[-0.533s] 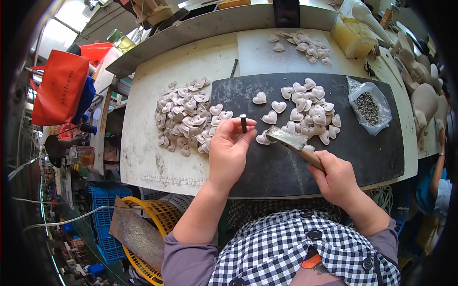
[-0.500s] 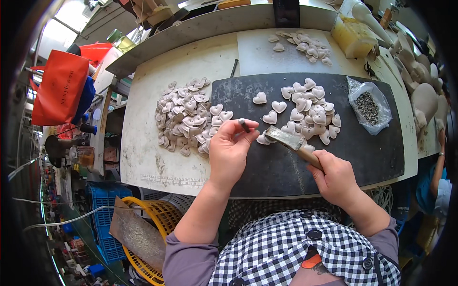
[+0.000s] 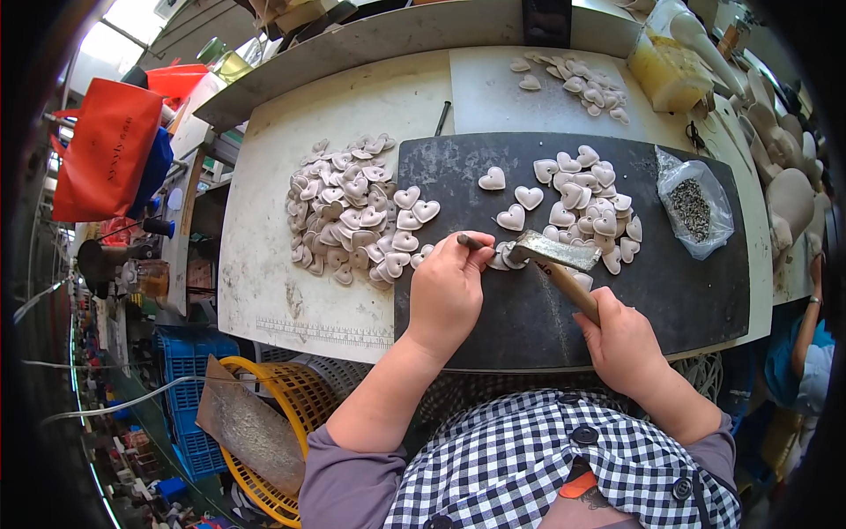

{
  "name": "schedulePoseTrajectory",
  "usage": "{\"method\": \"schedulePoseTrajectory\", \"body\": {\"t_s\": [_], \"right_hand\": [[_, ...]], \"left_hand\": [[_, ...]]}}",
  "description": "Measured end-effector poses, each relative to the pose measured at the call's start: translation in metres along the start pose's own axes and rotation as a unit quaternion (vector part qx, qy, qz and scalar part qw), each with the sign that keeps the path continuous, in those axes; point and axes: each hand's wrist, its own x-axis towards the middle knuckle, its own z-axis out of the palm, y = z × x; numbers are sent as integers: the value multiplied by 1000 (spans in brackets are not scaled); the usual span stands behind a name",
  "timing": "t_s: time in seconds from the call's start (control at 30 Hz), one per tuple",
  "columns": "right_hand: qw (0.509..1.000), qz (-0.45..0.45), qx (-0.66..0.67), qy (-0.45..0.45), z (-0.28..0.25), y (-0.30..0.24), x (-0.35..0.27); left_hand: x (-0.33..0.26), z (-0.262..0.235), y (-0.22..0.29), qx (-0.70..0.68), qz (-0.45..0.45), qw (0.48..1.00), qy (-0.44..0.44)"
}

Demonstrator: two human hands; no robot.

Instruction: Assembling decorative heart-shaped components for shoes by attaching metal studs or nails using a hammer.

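Note:
My left hand (image 3: pixel 448 295) is closed around a short dark metal rod (image 3: pixel 470 241), pinched between thumb and fingers over the black mat (image 3: pixel 502 326). My right hand (image 3: pixel 624 339) grips a hammer (image 3: pixel 564 254) by its wooden handle. The metal head is tilted just right of my left fingertips, above a pale heart-shaped piece (image 3: pixel 502 257) that it partly hides. A few loose hearts (image 3: pixel 510 217) lie beyond my hands, and a heap of them (image 3: pixel 599 203) lies on the mat to the right.
A bigger pile of hearts (image 3: pixel 344 212) spreads left of the mat, and some more (image 3: pixel 586 84) lie on a white sheet at the back. A clear bag of small metal bits (image 3: pixel 690 210) rests at the mat's right side. A yellow basket (image 3: pixel 304 414) stands below the table's left front.
My left hand has shifted a little right, and the rod has tipped toward lying flat. The hammer head has turned and now sits slightly farther right. The whole view has shifted a little.

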Motion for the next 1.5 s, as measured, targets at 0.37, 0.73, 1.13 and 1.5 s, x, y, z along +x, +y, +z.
{"method": "schedulePoseTrajectory", "body": {"t_s": [0.37, 0.73, 1.13, 1.5], "right_hand": [[1000, -3, 19, -1, 1, 5, 3], [1000, -7, 19, 10, 1, 4, 2], [932, -189, 216, 222, -24, 0, -3], [986, -90, 67, 120, -20, -4, 12]], "left_hand": [[7, 3, 10, -13, 6, 1000, 11], [3, 7, -1, 21, 32, 999, 31], [8, 12, -1, 201, 231, 951, 42], [-3, 11, -1, 14, 30, 997, 65]]}}
